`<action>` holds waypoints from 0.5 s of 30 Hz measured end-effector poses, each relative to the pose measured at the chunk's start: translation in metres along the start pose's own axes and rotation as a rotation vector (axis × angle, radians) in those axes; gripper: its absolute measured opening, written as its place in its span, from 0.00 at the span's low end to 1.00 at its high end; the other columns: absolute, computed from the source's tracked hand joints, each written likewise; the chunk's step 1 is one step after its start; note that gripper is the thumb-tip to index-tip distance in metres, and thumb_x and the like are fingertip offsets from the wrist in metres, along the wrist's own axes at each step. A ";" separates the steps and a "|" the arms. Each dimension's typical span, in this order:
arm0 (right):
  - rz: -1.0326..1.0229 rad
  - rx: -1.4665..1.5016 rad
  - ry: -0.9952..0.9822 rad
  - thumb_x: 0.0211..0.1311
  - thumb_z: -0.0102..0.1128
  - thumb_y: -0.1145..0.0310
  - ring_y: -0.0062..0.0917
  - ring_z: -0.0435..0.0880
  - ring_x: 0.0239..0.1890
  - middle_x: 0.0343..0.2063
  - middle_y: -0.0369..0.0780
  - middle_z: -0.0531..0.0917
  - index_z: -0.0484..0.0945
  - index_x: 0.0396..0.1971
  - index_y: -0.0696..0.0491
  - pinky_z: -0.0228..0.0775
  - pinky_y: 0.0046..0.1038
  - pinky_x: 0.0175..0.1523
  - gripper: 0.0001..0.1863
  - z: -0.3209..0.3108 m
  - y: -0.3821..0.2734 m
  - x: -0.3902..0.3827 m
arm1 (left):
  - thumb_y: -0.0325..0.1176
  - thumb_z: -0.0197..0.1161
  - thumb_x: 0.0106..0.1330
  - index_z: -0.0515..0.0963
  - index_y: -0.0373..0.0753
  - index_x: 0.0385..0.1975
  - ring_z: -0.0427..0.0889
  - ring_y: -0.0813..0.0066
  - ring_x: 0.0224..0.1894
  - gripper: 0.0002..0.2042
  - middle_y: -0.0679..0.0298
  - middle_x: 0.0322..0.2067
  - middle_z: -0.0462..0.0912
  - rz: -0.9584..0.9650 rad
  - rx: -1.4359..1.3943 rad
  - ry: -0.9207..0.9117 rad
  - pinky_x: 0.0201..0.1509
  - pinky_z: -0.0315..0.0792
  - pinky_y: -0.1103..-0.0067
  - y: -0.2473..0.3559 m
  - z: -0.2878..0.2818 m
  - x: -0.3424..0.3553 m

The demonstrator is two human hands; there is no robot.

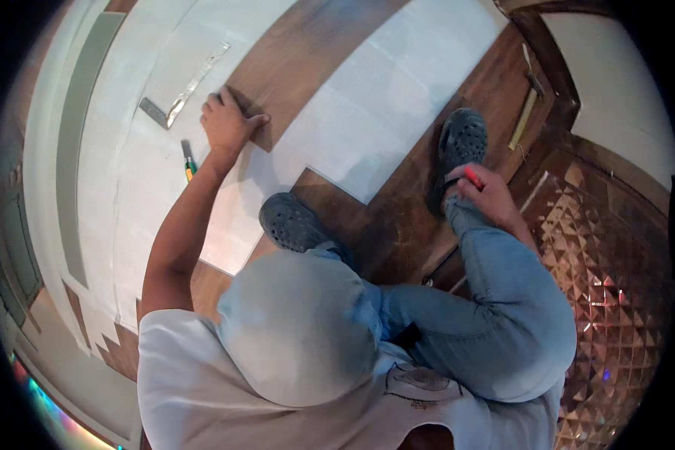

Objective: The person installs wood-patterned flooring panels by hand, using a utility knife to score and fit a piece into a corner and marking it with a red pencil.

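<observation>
My left hand (229,120) is at the near end of a brown wood-look floor plank (296,56), gripping its edge with the thumb spread to the right. The plank lies over the white underlay (382,90). Beside my right shoe, my right hand (490,196) is closed around a small red object (473,178), perhaps a pen or marker; most of it is hidden in the fingers. Left of my left forearm lies a utility knife (188,160) with a green and yellow handle. A metal try square (174,105) rests just beyond it.
Laid brown planks (397,210) form a stepped edge under my dark clogs (296,221). A hammer (530,94) with a yellowish handle lies at the far right. A textured, faceted brown panel (596,292) is on the right. A long grey strip (82,150) runs along the left.
</observation>
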State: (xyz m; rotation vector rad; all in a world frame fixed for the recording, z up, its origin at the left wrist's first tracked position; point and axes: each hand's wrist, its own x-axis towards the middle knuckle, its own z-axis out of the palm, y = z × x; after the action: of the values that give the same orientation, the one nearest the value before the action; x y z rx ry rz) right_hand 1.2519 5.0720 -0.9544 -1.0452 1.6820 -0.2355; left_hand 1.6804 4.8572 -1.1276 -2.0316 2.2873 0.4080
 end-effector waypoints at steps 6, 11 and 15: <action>0.064 0.330 -0.321 0.69 0.56 0.68 0.20 0.79 0.33 0.28 0.37 0.81 0.81 0.47 0.54 0.74 0.27 0.43 0.12 0.103 0.032 -0.012 | 0.55 0.84 0.35 0.74 0.31 0.46 0.77 0.45 0.51 0.42 0.46 0.46 0.77 -0.119 -0.051 -0.077 0.53 0.73 0.57 -0.024 0.005 0.033; -0.214 0.034 -0.143 0.70 0.57 0.59 0.25 0.82 0.30 0.27 0.40 0.84 0.81 0.47 0.54 0.75 0.30 0.40 0.16 0.137 0.006 0.036 | 0.55 0.83 0.41 0.76 0.30 0.37 0.86 0.56 0.38 0.35 0.48 0.36 0.85 -0.093 -0.293 -0.257 0.43 0.78 0.63 -0.080 0.037 0.083; -0.307 -0.131 -0.169 0.68 0.56 0.57 0.41 0.85 0.31 0.27 0.48 0.85 0.81 0.36 0.57 0.74 0.42 0.40 0.16 0.130 -0.010 0.076 | 0.54 0.65 0.66 0.81 0.31 0.38 0.78 0.71 0.35 0.25 0.61 0.31 0.82 -0.082 -0.579 -0.581 0.41 0.73 0.71 -0.054 -0.014 0.076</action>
State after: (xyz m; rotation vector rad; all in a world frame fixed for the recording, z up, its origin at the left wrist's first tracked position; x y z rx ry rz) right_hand 1.3671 5.0546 -1.0509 -1.3842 1.3958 -0.2300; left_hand 1.7255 4.7751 -1.1392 -1.8316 1.8451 1.5608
